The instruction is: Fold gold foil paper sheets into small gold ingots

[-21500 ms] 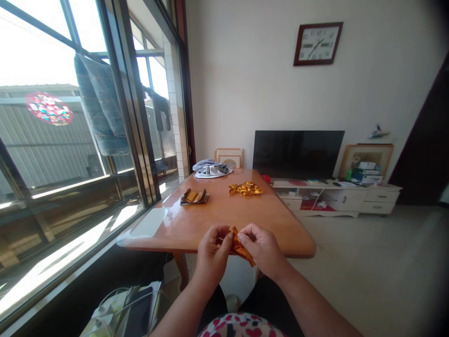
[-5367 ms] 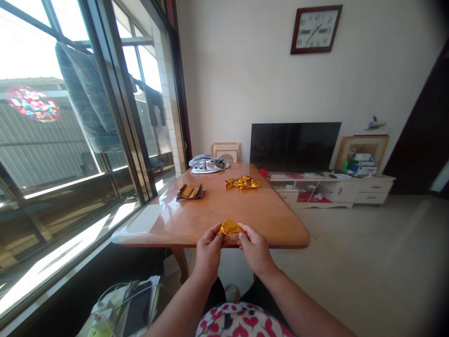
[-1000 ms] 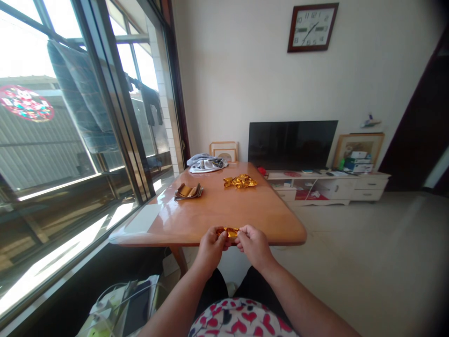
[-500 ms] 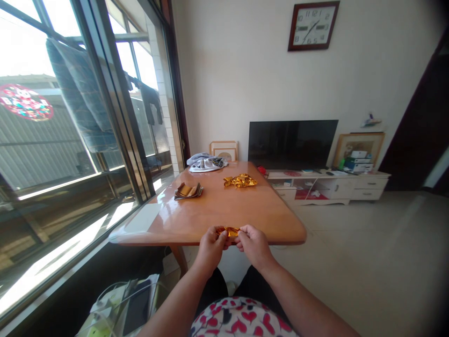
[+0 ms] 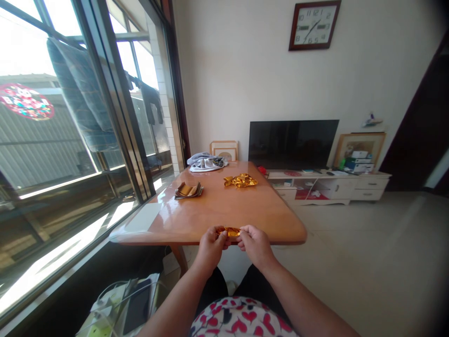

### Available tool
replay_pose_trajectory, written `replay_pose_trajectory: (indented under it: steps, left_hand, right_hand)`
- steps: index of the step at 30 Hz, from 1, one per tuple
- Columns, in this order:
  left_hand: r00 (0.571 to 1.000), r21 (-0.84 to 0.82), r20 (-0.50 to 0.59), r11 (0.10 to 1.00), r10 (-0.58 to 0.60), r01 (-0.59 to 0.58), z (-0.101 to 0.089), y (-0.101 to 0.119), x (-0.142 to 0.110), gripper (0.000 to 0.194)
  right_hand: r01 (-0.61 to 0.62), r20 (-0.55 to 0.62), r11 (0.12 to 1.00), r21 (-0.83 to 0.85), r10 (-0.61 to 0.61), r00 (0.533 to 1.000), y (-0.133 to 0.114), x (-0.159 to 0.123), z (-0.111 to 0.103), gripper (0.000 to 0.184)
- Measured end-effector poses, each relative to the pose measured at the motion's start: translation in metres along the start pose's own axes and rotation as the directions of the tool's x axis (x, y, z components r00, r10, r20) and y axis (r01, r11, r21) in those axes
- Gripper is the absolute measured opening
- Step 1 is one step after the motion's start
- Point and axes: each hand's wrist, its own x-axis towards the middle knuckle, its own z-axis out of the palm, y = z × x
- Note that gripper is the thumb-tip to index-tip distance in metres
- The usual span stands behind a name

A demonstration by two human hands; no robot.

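Observation:
A small folded piece of gold foil paper (image 5: 229, 231) is pinched between my two hands just in front of the near edge of the wooden table (image 5: 217, 210). My left hand (image 5: 209, 247) grips its left end with closed fingers. My right hand (image 5: 255, 244) grips its right end, also closed. Further up the table lie a heap of folded gold foil pieces (image 5: 241, 180) and a stack of foil sheets (image 5: 188, 190).
A grey cloth bundle (image 5: 206, 162) lies at the table's far end. A large window (image 5: 70, 126) runs along the left. Cables and a device (image 5: 133, 304) lie on the floor at lower left. A TV (image 5: 293, 143) on a low white cabinet (image 5: 329, 187) stands behind.
Since 5 seconds ago the foil has been folded from a flat triangle into a smaller, narrower piece. Over the last second both hands have stayed nearly still.

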Motion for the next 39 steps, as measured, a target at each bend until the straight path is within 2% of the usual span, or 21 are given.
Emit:
replay_pose_trajectory:
  steps: [6, 13, 17, 22, 26, 30, 39]
  left_hand:
    - [1.000, -0.016, -0.024, 1.000, -0.002, 0.002, 0.000, 0.001, 0.000, 0.040]
    - [0.999, -0.020, -0.038, 1.000, -0.006, 0.005, 0.001, -0.003, 0.002, 0.042]
    - [0.999, -0.027, -0.037, 1.000, -0.011, 0.010, 0.001, -0.004, 0.001, 0.045]
    - [0.999, -0.094, -0.039, 0.995, -0.029, 0.026, 0.002, -0.003, -0.001, 0.059]
    - [0.996, -0.143, -0.083, 0.990, -0.022, 0.010, 0.001, -0.002, -0.001, 0.047]
    - [0.999, -0.129, -0.045, 0.991, 0.010, -0.015, 0.000, -0.003, 0.000, 0.035]
    - [0.995, -0.051, -0.074, 0.997, 0.062, -0.066, -0.003, -0.010, 0.007, 0.028]
  right_hand:
    - [0.030, -0.030, 0.996, -0.088, -0.033, 0.999, 0.003, 0.000, -0.003, 0.026]
    - [0.196, -0.069, 0.939, -0.283, -0.224, 0.972, 0.005, -0.002, -0.003, 0.024]
    - [0.209, -0.074, 0.908, -0.364, -0.252, 0.965, 0.003, -0.002, -0.006, 0.023]
    - [0.206, -0.090, 0.892, -0.403, -0.263, 0.961, 0.001, -0.002, -0.008, 0.027]
    - [0.212, -0.092, 0.891, -0.402, -0.270, 0.958, -0.002, -0.003, -0.008, 0.026]
    - [0.222, -0.092, 0.887, -0.404, -0.281, 0.955, -0.006, -0.004, -0.008, 0.025]
    - [0.244, -0.084, 0.848, -0.470, -0.318, 0.944, -0.006, -0.002, -0.008, 0.023]
